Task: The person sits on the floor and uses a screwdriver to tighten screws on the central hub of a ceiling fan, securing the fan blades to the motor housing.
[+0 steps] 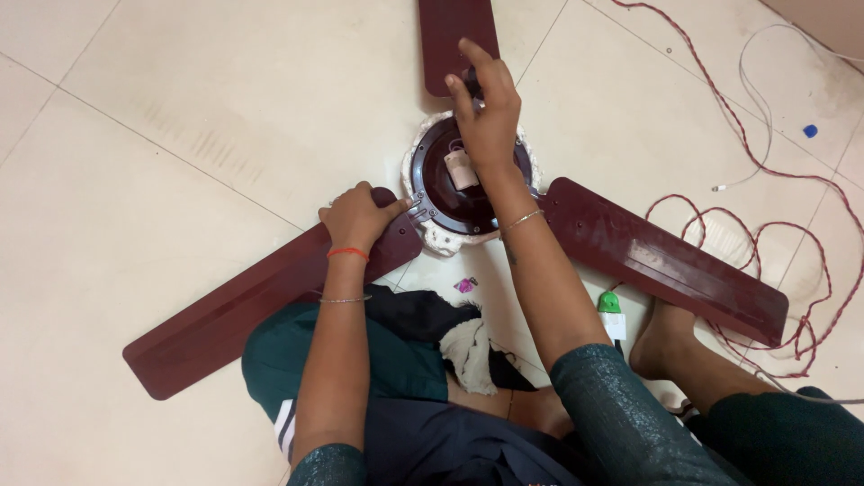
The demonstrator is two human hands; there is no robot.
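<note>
A dark red ceiling fan lies on the tiled floor, its round motor hub [450, 184] resting on a white cloth [441, 238]. My left hand [358, 218] grips the inner end of the left blade [243, 306], next to the hub. My right hand [486, 108] reaches over the hub to the root of the far blade [445, 36], fingers closed on a small dark tool whose tip is hidden. The right blade [666, 261] stretches toward my foot.
A twisted red and white wire [765, 171] loops over the floor at right, with a thin white cable [756, 99]. A green and white plug [613, 313] lies by my right foot [661, 337]. A small pink item [465, 285] sits below the hub. Black and white cloth [463, 346] rests on my lap.
</note>
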